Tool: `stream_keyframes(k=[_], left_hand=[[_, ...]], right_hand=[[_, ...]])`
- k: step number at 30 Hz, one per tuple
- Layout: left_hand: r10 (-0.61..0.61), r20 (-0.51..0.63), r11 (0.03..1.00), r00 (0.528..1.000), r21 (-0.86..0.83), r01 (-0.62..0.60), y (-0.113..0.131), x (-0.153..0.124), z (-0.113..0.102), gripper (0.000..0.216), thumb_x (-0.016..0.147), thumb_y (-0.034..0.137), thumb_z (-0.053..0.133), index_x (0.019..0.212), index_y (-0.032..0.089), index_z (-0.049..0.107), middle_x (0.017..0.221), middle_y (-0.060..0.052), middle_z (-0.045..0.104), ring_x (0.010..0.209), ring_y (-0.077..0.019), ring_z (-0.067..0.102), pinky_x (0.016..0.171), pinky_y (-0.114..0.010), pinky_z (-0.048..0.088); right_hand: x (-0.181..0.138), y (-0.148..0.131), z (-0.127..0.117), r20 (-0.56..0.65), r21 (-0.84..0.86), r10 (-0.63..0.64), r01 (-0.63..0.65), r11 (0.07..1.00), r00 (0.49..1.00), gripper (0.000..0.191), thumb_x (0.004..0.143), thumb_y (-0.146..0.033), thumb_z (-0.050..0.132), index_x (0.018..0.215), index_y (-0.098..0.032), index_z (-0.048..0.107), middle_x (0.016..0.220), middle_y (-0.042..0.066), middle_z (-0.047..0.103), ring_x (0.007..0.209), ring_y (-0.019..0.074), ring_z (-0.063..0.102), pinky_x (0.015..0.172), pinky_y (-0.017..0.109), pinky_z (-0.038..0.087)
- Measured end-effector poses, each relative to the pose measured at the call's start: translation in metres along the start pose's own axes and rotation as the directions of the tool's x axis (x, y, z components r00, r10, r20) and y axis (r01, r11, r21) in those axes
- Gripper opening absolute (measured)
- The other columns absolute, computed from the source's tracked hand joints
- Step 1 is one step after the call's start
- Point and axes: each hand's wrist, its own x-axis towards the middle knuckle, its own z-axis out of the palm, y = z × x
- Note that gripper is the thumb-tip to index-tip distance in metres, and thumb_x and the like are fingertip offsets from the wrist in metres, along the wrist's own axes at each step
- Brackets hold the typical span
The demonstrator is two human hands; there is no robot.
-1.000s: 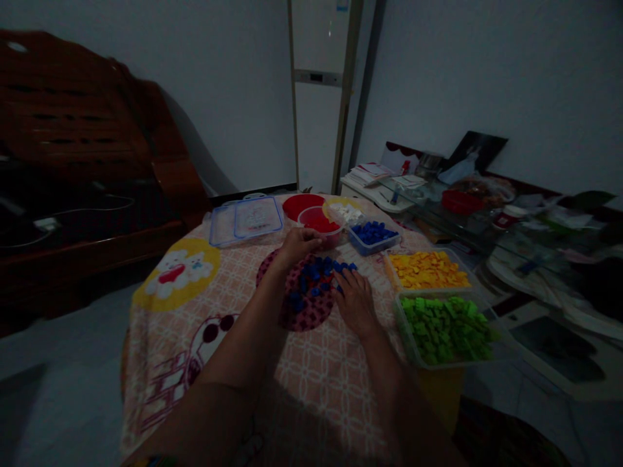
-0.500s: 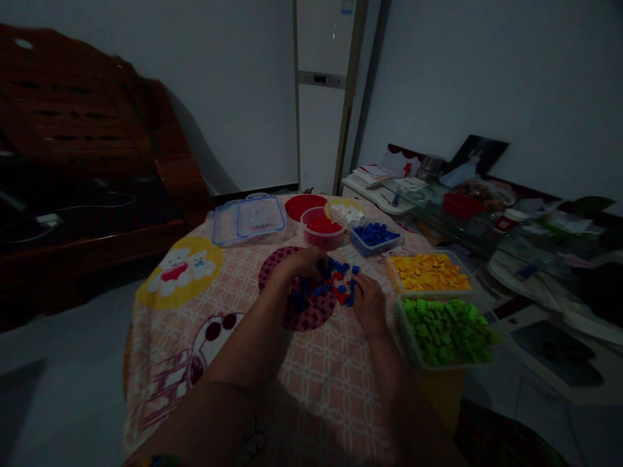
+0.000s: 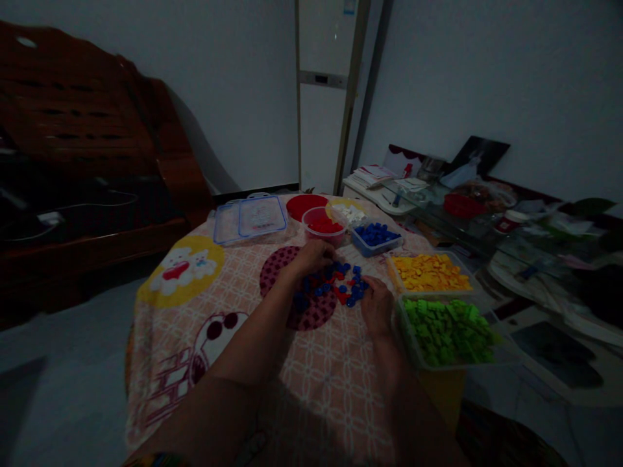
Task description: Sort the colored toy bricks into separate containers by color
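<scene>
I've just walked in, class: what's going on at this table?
Someone's left hand is at the far-left side of loose blue and red pieces on a tablecloth; the right hand is at their right edge. It's too dark to tell whether either grips one. Beyond, a tub holds more red pieces; yellow pieces and green pieces are boxed to the right.
</scene>
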Motion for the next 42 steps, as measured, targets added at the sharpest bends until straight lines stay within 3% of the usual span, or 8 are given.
stream_keyframes(k=[11,18,23,26,28,34,39,42], left_hand=[[-0.009,0.137,0.999,0.991,0.032,0.004,0.023,-0.001,0.020,0.010,0.071,0.017,0.072,0.078,0.018,0.079,0.076,-0.004,0.076,0.069,-0.0166,0.066,0.066,-0.023,0.045],[-0.122,-0.092,0.935,0.988,-0.345,0.083,0.002,0.003,0.007,0.017,0.071,0.021,0.069,0.083,0.014,0.079,0.069,-0.002,0.073,0.063,-0.0147,0.064,0.064,-0.023,0.048],[-0.509,-0.278,0.576,0.814,-0.814,0.082,-0.008,0.008,0.005,0.023,0.065,0.024,0.073,0.085,0.011,0.074,0.059,0.000,0.067,0.050,-0.0121,0.059,0.053,-0.023,0.047],[-0.636,-0.294,0.393,0.713,-0.919,-0.029,-0.014,0.010,0.006,0.026,0.058,0.021,0.078,0.080,0.010,0.071,0.057,0.001,0.065,0.051,-0.0120,0.060,0.057,-0.025,0.052],[-0.659,-0.290,0.326,0.694,-0.942,-0.085,-0.017,0.012,0.009,0.030,0.056,0.020,0.081,0.082,0.009,0.071,0.060,0.000,0.066,0.056,-0.0127,0.063,0.062,-0.027,0.055],[-0.596,-0.340,0.325,0.728,-0.931,-0.168,-0.022,0.013,0.013,0.043,0.058,0.021,0.082,0.098,0.010,0.072,0.087,-0.008,0.076,0.084,-0.0183,0.070,0.082,-0.033,0.056],[-0.419,-0.265,0.506,0.868,-0.862,-0.019,-0.014,0.010,0.008,0.030,0.065,0.025,0.076,0.091,0.010,0.074,0.073,-0.005,0.073,0.066,-0.0161,0.067,0.071,-0.030,0.055],[-0.256,-0.139,0.737,0.957,-0.669,0.100,-0.005,0.007,0.005,0.015,0.069,0.022,0.070,0.080,0.012,0.075,0.061,-0.001,0.069,0.056,-0.0131,0.061,0.062,-0.025,0.050]], right_hand=[[0.002,-0.001,0.001,0.006,0.007,0.018,-0.018,1.000,1.000,0.041,0.079,-0.012,0.043,0.101,-0.017,0.077,0.105,0.012,0.076,0.100,0.0243,0.067,0.095,0.038,0.050],[0.002,0.000,0.002,-0.001,0.017,-0.005,0.005,1.000,1.000,0.040,0.079,-0.013,0.043,0.101,-0.016,0.077,0.105,0.011,0.076,0.100,0.0233,0.067,0.096,0.037,0.050],[0.001,0.000,0.002,-0.004,-0.017,-0.021,0.021,1.000,1.000,0.039,0.081,-0.013,0.043,0.102,-0.017,0.076,0.105,0.010,0.076,0.100,0.0224,0.066,0.096,0.035,0.049],[0.000,0.000,0.002,-0.004,-0.023,-0.021,0.021,1.000,1.000,0.038,0.082,-0.013,0.044,0.101,-0.016,0.076,0.104,0.010,0.076,0.100,0.0220,0.066,0.096,0.034,0.048],[0.000,0.000,0.002,-0.003,-0.020,-0.022,0.022,1.000,1.000,0.038,0.082,-0.013,0.044,0.101,-0.016,0.076,0.105,0.011,0.076,0.101,0.0222,0.066,0.097,0.034,0.048],[0.001,-0.002,0.001,0.005,-0.009,-0.018,0.018,1.000,1.000,0.038,0.081,-0.012,0.044,0.100,-0.016,0.077,0.104,0.011,0.076,0.099,0.0227,0.066,0.096,0.035,0.048],[0.001,-0.005,0.000,0.002,-0.013,-0.012,0.012,1.000,1.000,0.039,0.081,-0.011,0.043,0.100,-0.015,0.077,0.105,0.012,0.076,0.100,0.0239,0.066,0.097,0.036,0.048],[0.001,-0.005,0.000,0.004,-0.005,-0.010,0.010,1.000,1.000,0.039,0.082,-0.012,0.043,0.100,-0.014,0.077,0.105,0.012,0.075,0.100,0.0238,0.066,0.096,0.036,0.048]])
